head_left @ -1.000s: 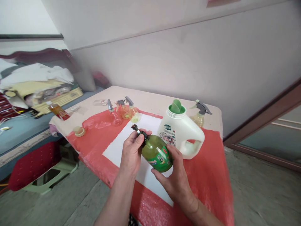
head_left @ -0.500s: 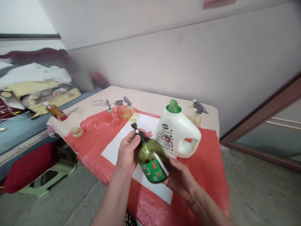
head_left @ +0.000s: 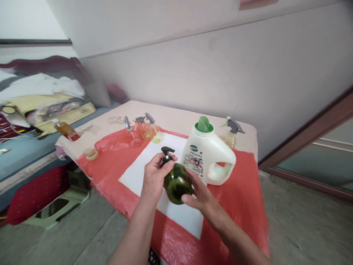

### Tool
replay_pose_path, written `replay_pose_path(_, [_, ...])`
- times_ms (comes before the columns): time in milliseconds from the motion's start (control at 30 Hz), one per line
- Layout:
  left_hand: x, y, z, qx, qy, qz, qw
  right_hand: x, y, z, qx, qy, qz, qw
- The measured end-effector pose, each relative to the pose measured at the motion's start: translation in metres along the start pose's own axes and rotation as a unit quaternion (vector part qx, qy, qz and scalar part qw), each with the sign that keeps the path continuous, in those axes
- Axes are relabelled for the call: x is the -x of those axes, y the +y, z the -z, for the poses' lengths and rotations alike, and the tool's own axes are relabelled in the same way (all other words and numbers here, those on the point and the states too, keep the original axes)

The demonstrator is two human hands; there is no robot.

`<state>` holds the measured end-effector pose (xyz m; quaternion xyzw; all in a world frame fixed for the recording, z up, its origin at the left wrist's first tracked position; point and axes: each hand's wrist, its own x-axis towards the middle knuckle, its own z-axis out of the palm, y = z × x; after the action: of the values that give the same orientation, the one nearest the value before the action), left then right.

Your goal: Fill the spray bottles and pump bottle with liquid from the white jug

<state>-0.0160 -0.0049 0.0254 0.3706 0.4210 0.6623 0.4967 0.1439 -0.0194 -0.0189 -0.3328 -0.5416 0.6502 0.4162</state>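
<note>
My left hand (head_left: 158, 173) grips the neck of a dark green pump bottle (head_left: 178, 184), just below its black pump head (head_left: 167, 150). The bottle is tilted with its round base towards me; its label is not visible. My right hand (head_left: 200, 195) cups the lower right side, with the thumb by the base and some fingers hidden behind. Beyond it stands a large white detergent jug (head_left: 211, 158) with a green mouth and green spout. White paper (head_left: 176, 217) lies on the red plastic sheet (head_left: 234, 221) under my hands.
Several spray bottles (head_left: 145, 129) stand at the back left of the table (head_left: 176, 114), and another spray bottle (head_left: 231, 136) is behind the jug. A round cap (head_left: 91, 154) lies at left, near an amber bottle (head_left: 66, 129). A red-covered stool (head_left: 41, 191) stands below.
The pump bottle has been turned: its green label has gone out of sight and its base now faces me. My right hand has moved up along it, with its thumb apart.
</note>
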Motion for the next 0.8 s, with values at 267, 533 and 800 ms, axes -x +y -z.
replay_pose_path(267, [0.002, 0.004, 0.002, -0.007, -0.098, 0.057, 0.994, 0.002, -0.017, 0.006, -0.091, -0.097, -0.044, 0.99])
replay_pose_path(533, [-0.006, 0.01, 0.014, -0.047, -0.112, 0.083, 0.989, -0.003, 0.0, 0.005, -0.003, -0.017, -0.047, 0.999])
replay_pose_path(800, [-0.012, 0.009, 0.024, -0.141, -0.028, 0.003, 0.99, 0.0, 0.002, 0.0, 0.148, -0.011, -0.077, 0.986])
